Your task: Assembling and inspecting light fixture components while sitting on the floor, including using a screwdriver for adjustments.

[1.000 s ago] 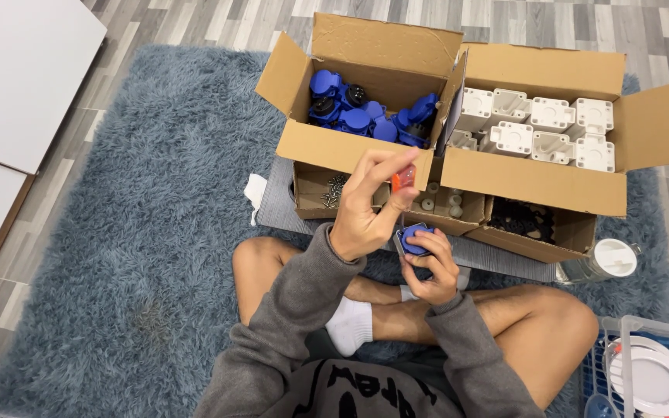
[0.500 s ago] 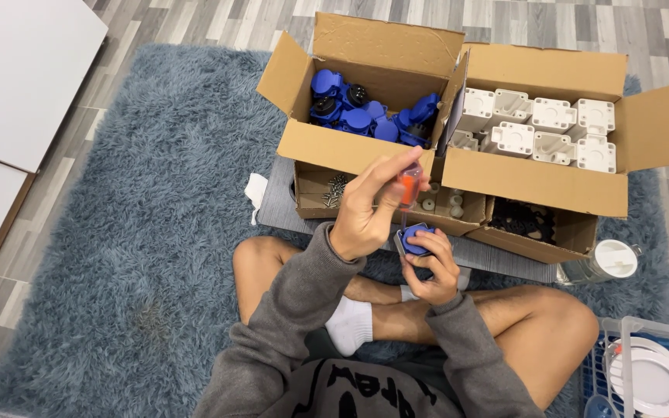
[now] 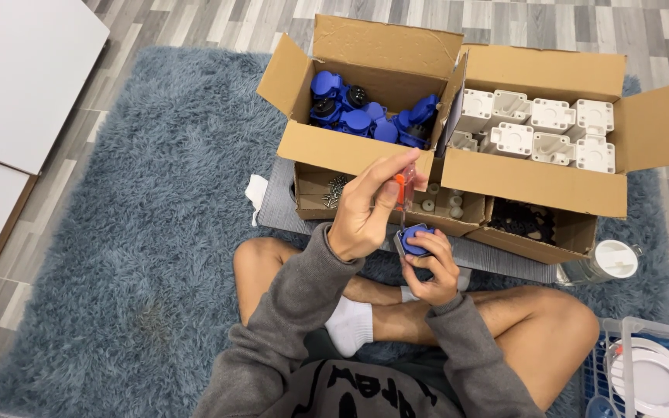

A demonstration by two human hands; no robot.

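Fingers on an orange-handled screwdriver and a blue socket part

Left hand, fingers curled shut round the handle, holds the screwdriver upright, tip down into the blue socket part, which the right hand grips closed from below, above the crossed legs. At twelve o'clock stands an open cardboard box of blue parts; at one o'clock, an open cardboard box of white housings.

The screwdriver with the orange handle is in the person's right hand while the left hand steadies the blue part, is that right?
Not quite: the head view shows the screwdriver in the left hand, while the right hand steadies the blue part.
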